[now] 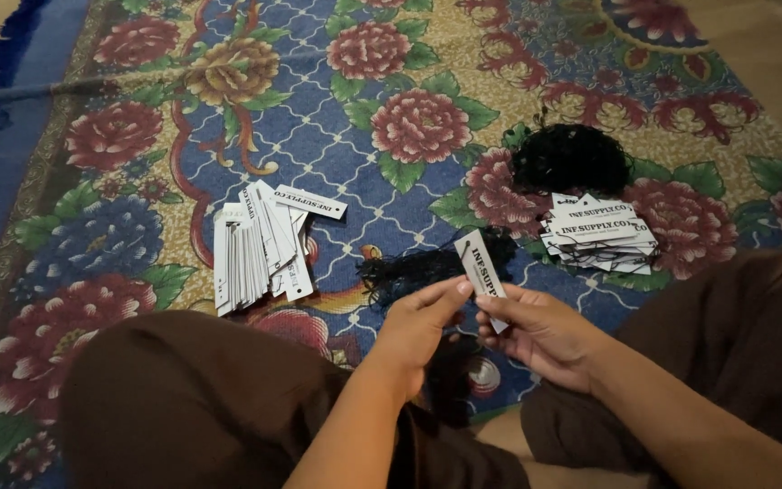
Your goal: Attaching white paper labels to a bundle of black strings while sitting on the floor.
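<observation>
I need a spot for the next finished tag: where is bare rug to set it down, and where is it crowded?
Bare rug lies between the left tag stack and the black string pile, and all along the far rug. It is crowded by the right tag stack and around the string bundle before the left hand and right hand, which hold a tag.

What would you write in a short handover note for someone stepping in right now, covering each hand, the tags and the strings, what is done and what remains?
Left hand: pinching the top of one white tag beside a bunch of black strings.
Right hand: holding the same tag lower down.
On the flowered rug: a fanned row of tags to the left, a loose stack of tags to the right, a black string heap behind that stack.
Done: cannot tell which pile is finished.
Left: the tag in hand; whether it is strung is unclear.
</observation>
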